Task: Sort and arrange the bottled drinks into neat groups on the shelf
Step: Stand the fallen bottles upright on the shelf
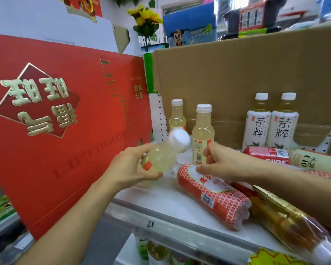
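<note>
My left hand (131,168) grips a pale yellow bottle (165,153) with a white cap, tilted and blurred, above the left end of the white shelf (161,203). Two matching pale bottles stand upright behind it, one at the back (177,116) and one nearer (203,131). My right hand (223,161) hovers with loosely bent fingers just over a lying bottle with a red honeycomb label (216,196), holding nothing. Two white tea bottles (269,121) stand at the back right.
A big red gift box (55,115) walls the shelf's left side; a brown carton (246,77) stands behind. Lying on the right are a red-labelled bottle (268,154), a pale green-labelled one (313,159) and an amber bottle with gold label (292,222). More drinks sit on the shelf below.
</note>
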